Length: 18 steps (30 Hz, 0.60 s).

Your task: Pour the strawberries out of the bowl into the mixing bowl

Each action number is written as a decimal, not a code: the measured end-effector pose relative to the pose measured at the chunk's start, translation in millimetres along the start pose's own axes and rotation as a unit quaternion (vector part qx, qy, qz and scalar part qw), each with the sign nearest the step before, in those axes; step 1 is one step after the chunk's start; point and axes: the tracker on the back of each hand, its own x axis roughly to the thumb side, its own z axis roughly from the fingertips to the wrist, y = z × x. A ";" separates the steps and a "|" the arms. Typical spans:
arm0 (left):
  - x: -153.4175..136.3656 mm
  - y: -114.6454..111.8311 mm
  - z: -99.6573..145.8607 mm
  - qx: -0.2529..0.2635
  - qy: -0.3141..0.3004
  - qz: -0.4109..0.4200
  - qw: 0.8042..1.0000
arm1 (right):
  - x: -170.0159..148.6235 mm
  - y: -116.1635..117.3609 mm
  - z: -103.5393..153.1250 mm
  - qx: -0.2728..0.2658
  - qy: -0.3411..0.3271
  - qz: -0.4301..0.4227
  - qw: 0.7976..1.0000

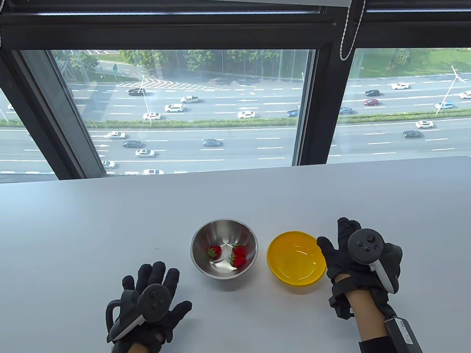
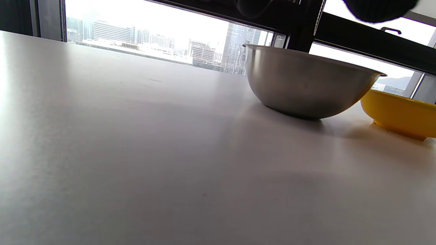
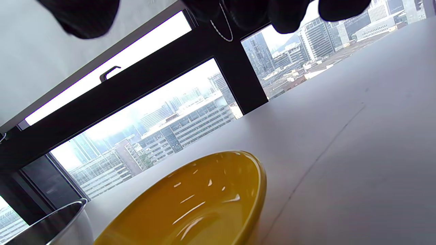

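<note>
A steel mixing bowl (image 1: 205, 237) stands at the table's middle front with three strawberries (image 1: 238, 256) inside. An empty yellow bowl (image 1: 296, 260) stands upright just to its right. My left hand (image 1: 168, 286) rests flat on the table with its fingers spread, left of the steel bowl and apart from it. My right hand (image 1: 335, 238) is open beside the yellow bowl's right rim, thumb close to the rim; I cannot tell if it touches. The left wrist view shows the steel bowl (image 2: 306, 88) and the yellow bowl (image 2: 398, 114). The right wrist view shows the yellow bowl (image 3: 190, 207) under my fingertips (image 3: 289, 17).
The white table (image 1: 103, 232) runs back to a large window with dark frames (image 1: 311, 112) right behind its far edge. Two bead cords (image 1: 350, 26) hang at the window.
</note>
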 end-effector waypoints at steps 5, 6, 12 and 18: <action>1.8 2.5 1.3 0.014 -0.009 0.007 1.000 | 18.2 0.0 11.6 0.004 -0.057 0.042 0.997; 2.3 2.7 1.5 0.016 -0.010 0.008 1.000 | 20.1 0.2 13.3 0.004 -0.062 0.046 0.997; 4.7 3.6 2.0 0.026 -0.015 0.006 1.000 | 31.5 5.4 26.3 0.005 -0.101 0.060 0.993; 5.3 2.7 1.7 0.029 -0.021 0.006 0.999 | 39.9 16.0 36.5 0.017 -0.134 0.071 0.988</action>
